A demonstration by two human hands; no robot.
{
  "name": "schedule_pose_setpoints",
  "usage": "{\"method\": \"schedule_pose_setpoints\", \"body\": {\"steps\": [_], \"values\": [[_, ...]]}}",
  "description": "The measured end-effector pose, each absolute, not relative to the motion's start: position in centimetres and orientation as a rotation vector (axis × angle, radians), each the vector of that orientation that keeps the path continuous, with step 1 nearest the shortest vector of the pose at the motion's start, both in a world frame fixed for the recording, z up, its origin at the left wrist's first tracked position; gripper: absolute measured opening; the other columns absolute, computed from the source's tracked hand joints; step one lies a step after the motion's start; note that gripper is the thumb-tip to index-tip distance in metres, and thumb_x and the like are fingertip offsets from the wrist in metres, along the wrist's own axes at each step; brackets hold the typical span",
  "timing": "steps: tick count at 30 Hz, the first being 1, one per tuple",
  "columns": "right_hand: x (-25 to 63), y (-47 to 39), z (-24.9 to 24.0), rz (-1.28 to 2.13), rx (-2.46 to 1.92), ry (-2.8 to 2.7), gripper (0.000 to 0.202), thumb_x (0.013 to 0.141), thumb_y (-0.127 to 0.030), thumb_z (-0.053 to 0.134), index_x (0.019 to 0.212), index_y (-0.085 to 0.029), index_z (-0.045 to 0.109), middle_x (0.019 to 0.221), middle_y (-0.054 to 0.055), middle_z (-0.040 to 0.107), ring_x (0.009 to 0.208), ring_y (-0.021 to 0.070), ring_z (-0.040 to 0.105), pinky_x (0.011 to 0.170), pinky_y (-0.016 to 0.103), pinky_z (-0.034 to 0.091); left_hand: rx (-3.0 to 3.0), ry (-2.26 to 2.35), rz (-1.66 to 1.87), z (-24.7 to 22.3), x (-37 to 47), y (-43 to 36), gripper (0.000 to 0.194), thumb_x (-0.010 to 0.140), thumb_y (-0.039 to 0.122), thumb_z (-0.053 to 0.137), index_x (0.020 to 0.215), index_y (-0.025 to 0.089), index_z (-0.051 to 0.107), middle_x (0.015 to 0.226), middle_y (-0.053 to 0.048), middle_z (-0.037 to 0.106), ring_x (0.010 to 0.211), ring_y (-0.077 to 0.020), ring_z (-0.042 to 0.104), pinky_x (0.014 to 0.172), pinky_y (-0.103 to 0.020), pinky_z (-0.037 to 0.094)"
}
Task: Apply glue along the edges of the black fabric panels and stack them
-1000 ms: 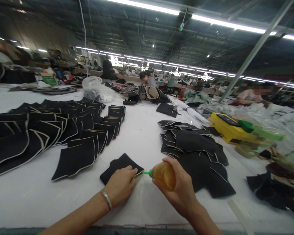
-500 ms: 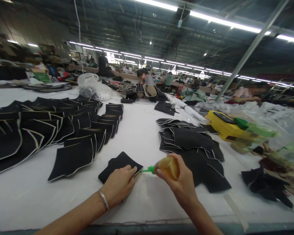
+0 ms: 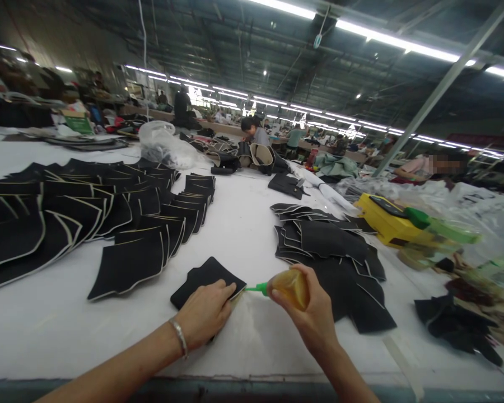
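Note:
A black leather-like panel (image 3: 205, 274) with a pale edge lies on the white table in front of me. My left hand (image 3: 205, 313) holds it, fingers pressed on top close to its right corner; the thumb is hidden. In my right hand (image 3: 313, 308) is a squeeze bottle (image 3: 292, 288) of amber liquid, tipped sideways with fingers and thumb wrapped round it. Its green nozzle (image 3: 258, 288) points left, and the tip meets or nearly meets the panel's right corner.
Overlapping rows of black panels (image 3: 126, 266) cover the left of the table (image 3: 235, 229). More panels (image 3: 331, 240) are piled right of the bottle. Further right are a yellow box (image 3: 386, 221), clear plastic bags (image 3: 483, 207) and black scraps (image 3: 453, 327). Several people work in the background.
The camera view has shifted slightly, moving the surroundings a little to the right. Both hands keep their hold, with the nozzle still at the panel's right corner.

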State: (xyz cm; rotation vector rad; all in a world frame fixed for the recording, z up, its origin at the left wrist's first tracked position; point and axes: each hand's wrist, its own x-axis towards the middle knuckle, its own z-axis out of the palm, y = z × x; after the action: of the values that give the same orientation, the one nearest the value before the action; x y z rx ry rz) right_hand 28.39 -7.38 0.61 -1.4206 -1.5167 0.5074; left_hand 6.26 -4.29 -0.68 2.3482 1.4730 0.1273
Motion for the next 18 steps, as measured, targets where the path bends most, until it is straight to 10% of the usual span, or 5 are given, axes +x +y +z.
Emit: {"method": "schedule_pose_setpoints", "body": {"steps": [18], "values": [[27.2,-8.9,0.3,0.804,-1.371,-1.456,0.050,0.072,-0.048,0.076,0.107,-0.020,0.053,0.086,0.000,0.061,0.077,0.0202,0.059,0.071,0.029,0.046,2.281,1.409,0.177,-0.7,5.4,-4.0,0.044,0.094,0.023,0.031,0.129,0.019,0.056,0.100,-0.007,0.064,0.091,-0.0208,0.063,0.080,-0.031,0.045]]}}
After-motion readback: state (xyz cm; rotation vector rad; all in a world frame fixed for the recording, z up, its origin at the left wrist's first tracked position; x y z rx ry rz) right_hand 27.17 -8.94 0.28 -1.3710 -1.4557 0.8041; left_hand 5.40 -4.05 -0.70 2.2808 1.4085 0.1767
